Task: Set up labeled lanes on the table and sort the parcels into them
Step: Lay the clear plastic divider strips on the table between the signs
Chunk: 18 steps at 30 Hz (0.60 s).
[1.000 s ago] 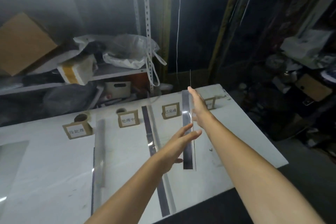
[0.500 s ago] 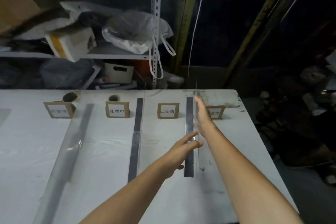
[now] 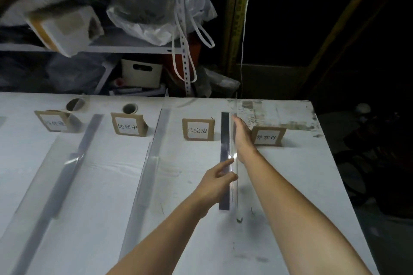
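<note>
A clear plastic divider [image 3: 235,187] stands on edge on the white table [image 3: 297,185], beside a dark strip [image 3: 224,140]. My left hand [image 3: 218,178] touches its left face with straight fingers. My right hand [image 3: 242,135] lies flat against its right side, further back. Two more clear dividers [image 3: 147,176] [image 3: 67,163] stand to the left. Cardboard label cards [image 3: 197,129] [image 3: 127,127] [image 3: 52,120] [image 3: 267,136] stand at the heads of the lanes. No parcels lie on the table.
Behind the table a metal shelf [image 3: 125,46] holds a white plastic bag [image 3: 156,11] and a tilted white box [image 3: 64,29]. The table's right edge [image 3: 335,163] drops to dark clutter. Two round holes [image 3: 129,108] [image 3: 74,104] sit near the back edge.
The view has swung left and down, squaring up the table. Both hands stay on the rightmost divider, which now stands more upright along the dark strip.
</note>
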Available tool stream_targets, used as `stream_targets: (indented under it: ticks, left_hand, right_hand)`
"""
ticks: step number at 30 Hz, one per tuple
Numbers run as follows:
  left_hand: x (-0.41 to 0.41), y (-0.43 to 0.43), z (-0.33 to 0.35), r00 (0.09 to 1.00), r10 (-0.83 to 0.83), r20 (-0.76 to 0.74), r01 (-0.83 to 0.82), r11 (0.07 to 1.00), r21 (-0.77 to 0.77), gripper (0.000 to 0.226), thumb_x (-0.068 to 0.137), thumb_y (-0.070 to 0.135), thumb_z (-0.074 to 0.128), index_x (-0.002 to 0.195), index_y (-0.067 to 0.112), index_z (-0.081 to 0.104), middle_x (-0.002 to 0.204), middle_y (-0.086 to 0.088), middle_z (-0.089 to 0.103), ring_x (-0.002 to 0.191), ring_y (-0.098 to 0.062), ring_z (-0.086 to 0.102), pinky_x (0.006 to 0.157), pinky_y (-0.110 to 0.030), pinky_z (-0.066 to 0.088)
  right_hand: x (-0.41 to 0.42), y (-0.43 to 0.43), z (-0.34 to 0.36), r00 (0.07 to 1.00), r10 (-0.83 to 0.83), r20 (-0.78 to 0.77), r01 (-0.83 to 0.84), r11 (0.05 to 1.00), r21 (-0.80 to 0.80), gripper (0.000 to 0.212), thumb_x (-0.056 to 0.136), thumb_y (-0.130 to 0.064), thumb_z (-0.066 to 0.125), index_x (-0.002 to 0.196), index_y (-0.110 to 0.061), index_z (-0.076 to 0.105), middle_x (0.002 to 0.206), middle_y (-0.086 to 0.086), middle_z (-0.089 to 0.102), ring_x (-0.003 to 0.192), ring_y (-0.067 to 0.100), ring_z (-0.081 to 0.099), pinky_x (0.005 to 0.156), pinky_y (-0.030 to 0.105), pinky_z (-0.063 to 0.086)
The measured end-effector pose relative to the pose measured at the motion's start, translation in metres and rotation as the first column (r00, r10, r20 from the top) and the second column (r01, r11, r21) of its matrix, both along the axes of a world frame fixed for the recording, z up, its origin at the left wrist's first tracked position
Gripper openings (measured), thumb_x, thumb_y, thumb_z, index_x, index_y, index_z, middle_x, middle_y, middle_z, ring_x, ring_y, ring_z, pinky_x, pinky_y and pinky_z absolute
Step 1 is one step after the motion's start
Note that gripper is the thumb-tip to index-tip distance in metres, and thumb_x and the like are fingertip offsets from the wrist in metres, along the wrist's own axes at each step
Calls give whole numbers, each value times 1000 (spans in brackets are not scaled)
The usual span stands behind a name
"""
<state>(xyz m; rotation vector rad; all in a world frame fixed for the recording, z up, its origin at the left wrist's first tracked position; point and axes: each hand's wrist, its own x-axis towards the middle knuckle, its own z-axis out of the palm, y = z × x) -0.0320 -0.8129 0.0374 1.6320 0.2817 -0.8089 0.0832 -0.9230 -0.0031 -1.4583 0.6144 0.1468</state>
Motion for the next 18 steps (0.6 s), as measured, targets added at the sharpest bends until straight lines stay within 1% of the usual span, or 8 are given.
stream_targets:
  ticks: [2, 4, 6, 9, 10, 12, 14, 18]
  left_hand:
    - [0, -2, -9, 1000, 7, -15, -7, 1000, 9, 52, 98, 32, 58, 146, 44, 43, 151, -3, 46, 136, -27, 46, 111, -56, 41]
    - [-3, -4, -12, 999, 29, -29, -29, 1000, -11, 51, 97, 38, 59, 146, 45, 43, 151, -1, 46, 135, -26, 48, 110, -53, 42]
    - [-2, -8, -12, 999, 37, -26, -38, 999, -38, 53, 96, 44, 61, 146, 45, 41, 149, 1, 47, 134, -26, 50, 101, -44, 47]
    - [2, -11, -10, 999, 40, -17, -41, 998, -47, 55, 97, 39, 63, 148, 40, 42, 143, 1, 52, 128, -24, 54, 85, -35, 51]
    - [2, -12, -10, 998, 53, -25, -54, 997, -49, 54, 96, 37, 64, 147, 40, 43, 141, 0, 54, 124, -22, 56, 85, -36, 54]
    - [3, -11, -12, 996, 75, -38, -76, 996, -51, 54, 96, 33, 65, 145, 39, 45, 135, 0, 57, 120, -21, 58, 91, -43, 57]
    - [2, -12, -13, 996, 82, -43, -84, 995, -48, 54, 96, 31, 64, 145, 39, 46, 133, 0, 57, 120, -21, 58, 94, -47, 57]
    - [2, -15, -15, 997, 64, -32, -65, 997, -33, 54, 97, 31, 63, 147, 36, 44, 134, -1, 56, 122, -24, 57, 98, -49, 54]
  right_hand:
    - [4, -2, -6, 1000, 7, -6, -7, 1000, 2, 51, 99, -49, 48, 146, -26, 47, 150, -2, 46, 139, 21, 40, 112, 40, 31]
    - [5, -1, -7, 1000, 15, 1, -15, 1000, 8, 52, 99, -50, 48, 146, -28, 46, 151, -2, 46, 139, 20, 40, 112, 38, 31]
    - [5, -1, -6, 1000, 24, 6, -25, 999, 22, 53, 99, -51, 48, 147, -28, 46, 150, -1, 47, 139, 20, 40, 112, 37, 30]
    - [8, -4, -8, 999, 48, -19, -47, 998, 30, 62, 98, -58, 45, 151, -26, 40, 155, 2, 41, 143, 25, 36, 117, 43, 28]
    - [9, -6, -8, 998, 50, -37, -49, 998, 32, 64, 99, -59, 44, 153, -25, 37, 158, 2, 37, 145, 26, 33, 117, 43, 26]
    - [11, -9, -8, 996, 53, -65, -52, 998, 24, 67, 98, -62, 41, 154, -26, 34, 160, 1, 33, 147, 26, 29, 116, 43, 25]
    - [12, -11, -8, 995, 56, -84, -55, 998, 19, 68, 97, -64, 41, 154, -28, 34, 161, 1, 32, 147, 26, 30, 115, 43, 26]
    - [10, -11, -5, 988, 85, -131, -78, 995, 55, 73, 93, -69, 44, 154, -30, 34, 161, 1, 32, 146, 27, 30, 109, 45, 30]
